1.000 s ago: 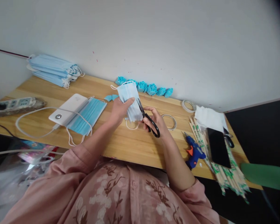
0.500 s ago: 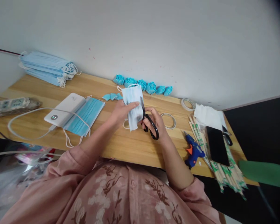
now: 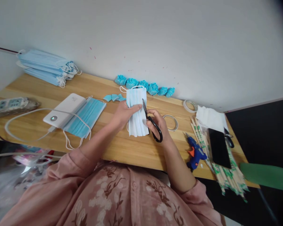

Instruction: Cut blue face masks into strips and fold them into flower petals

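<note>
My left hand (image 3: 126, 113) pinches a pale blue face mask (image 3: 137, 124) by its left side, thumb lying across the front. The mask hangs upright above the table, its white ear loops showing at the top. Black-handled scissors (image 3: 155, 130) are gripped in my right hand (image 3: 158, 121), the blades pointing up along the mask's right edge. Whether the blades bite into the fabric I cannot tell. Behind the mask stands a row of blue folded flowers (image 3: 153, 88) against the wall. Several small blue cut pieces (image 3: 114, 97) lie left of it.
At left are a stack of masks (image 3: 46, 67), a white power bank (image 3: 64, 110) with a cable, another mask (image 3: 86, 116) and a power strip (image 3: 11, 106). At right lie tape rolls (image 3: 171, 122), a blue glue gun (image 3: 195, 152), a phone (image 3: 219, 148) and wrapped sticks (image 3: 230, 177).
The mask has turned to face me more squarely and shifted slightly right, so its front shows wider. The scissors have moved a little right and down.
</note>
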### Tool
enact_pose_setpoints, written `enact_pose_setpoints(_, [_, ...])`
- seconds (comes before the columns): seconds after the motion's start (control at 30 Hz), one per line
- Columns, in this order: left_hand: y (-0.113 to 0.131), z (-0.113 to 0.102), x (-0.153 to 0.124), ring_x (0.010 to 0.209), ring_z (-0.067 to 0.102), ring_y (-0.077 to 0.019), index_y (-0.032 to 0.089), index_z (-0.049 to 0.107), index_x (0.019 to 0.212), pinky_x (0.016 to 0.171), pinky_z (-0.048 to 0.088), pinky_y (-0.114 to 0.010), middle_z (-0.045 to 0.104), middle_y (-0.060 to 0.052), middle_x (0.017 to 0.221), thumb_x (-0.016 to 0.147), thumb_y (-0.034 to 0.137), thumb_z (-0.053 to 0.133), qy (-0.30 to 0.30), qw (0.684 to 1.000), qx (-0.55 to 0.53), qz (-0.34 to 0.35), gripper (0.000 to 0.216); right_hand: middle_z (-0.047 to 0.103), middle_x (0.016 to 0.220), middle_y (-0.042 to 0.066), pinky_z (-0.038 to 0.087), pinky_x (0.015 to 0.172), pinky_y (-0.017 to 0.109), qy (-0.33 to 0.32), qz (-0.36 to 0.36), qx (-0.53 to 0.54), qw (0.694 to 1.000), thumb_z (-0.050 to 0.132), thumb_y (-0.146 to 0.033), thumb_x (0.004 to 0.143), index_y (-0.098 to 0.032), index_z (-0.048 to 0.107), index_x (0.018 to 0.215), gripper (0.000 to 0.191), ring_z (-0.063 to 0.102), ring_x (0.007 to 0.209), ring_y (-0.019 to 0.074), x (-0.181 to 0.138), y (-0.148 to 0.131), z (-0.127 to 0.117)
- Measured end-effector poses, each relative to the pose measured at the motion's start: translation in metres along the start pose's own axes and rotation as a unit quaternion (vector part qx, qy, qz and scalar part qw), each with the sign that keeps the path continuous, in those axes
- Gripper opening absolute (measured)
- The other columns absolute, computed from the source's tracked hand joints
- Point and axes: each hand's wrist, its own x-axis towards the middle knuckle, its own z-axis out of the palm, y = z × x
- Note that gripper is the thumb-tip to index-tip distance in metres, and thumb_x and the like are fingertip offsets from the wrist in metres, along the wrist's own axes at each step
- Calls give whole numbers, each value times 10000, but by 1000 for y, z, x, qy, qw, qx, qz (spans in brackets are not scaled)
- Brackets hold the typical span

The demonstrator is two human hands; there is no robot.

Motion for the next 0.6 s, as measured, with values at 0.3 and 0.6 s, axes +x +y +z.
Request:
enact_pose_setpoints(0.3, [0, 3, -2, 651, 613, -150, 143, 671, 813, 639, 526, -293, 690, -25, 753, 605, 324, 846, -17, 990, -125, -63, 327, 484, 609, -67, 313, 483, 254, 16, -20, -10, 1000, 600, -789, 803, -247, 480, 1059, 612, 430, 502, 118, 2, 4, 6])
enact_pose_setpoints(0.6, [8, 6, -6, 604, 596, -156, 147, 634, 781, 641, 532, -326, 657, -16, 694, 568, 356, 857, -30, 985, -147, -85, 372, 554, 648, -41, 374, 499, 274, -12, -2, 18, 1000, 588, -822, 785, -237, 485, 1105, 674, 500, 524, 138, 0, -2, 4])
